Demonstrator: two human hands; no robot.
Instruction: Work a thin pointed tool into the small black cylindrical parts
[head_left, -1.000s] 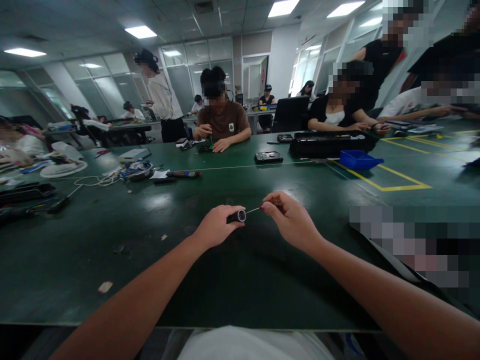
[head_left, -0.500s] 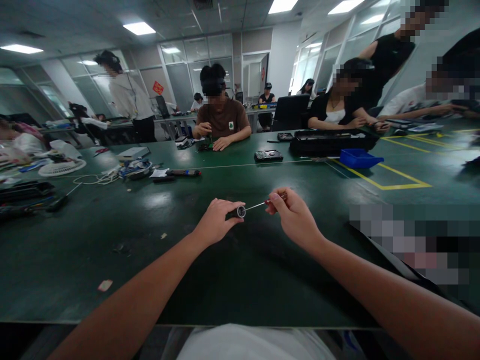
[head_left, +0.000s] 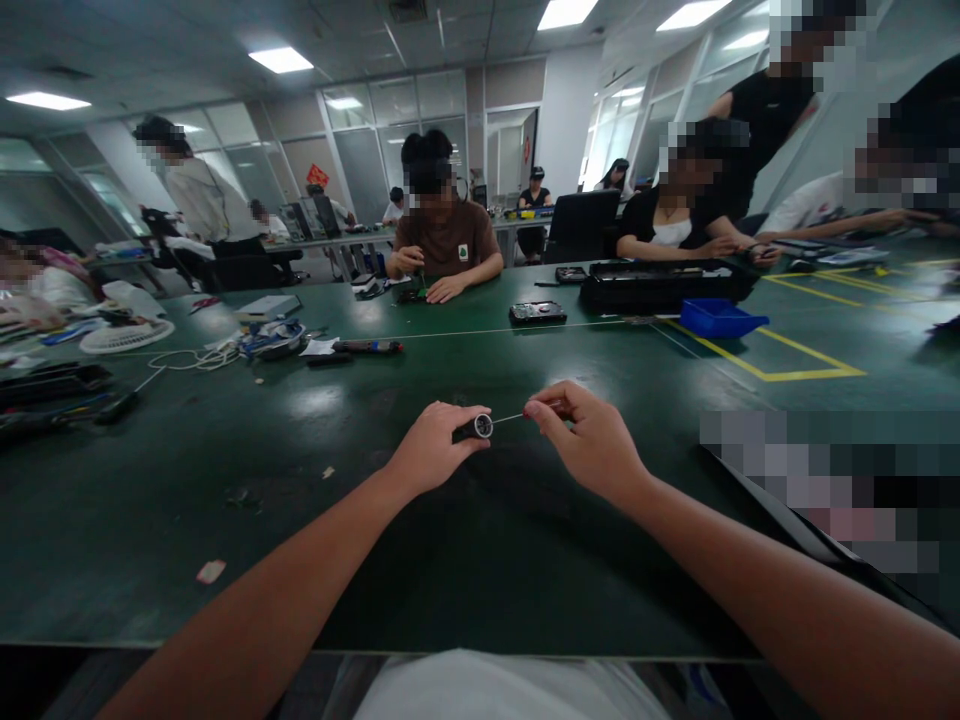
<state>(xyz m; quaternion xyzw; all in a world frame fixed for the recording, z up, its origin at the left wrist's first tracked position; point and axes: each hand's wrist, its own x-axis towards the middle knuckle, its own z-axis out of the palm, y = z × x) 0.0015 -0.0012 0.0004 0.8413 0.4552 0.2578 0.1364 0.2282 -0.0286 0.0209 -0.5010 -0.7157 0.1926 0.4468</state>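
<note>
My left hand is closed around a short black cylinder with a pale ring at its end, perhaps a flashlight; its round face points toward my right side. In my right hand the fingers pinch the reddish handle of a screwdriver. Its thin metal shaft runs left to the ringed end of the cylinder. Whether the tip sits inside or only touches the rim I cannot tell. Both hands are held above the green table.
Across the table a person works on a small part. A blue bin, a long black case and a dark boxy device lie at the back. Tools, cables and a white fan-like part are at left.
My right-hand fingers have shifted their grip on the screwdriver handle, and the hand has moved slightly left. The left hand stays nearly in place. A standing person at the back has moved left.
</note>
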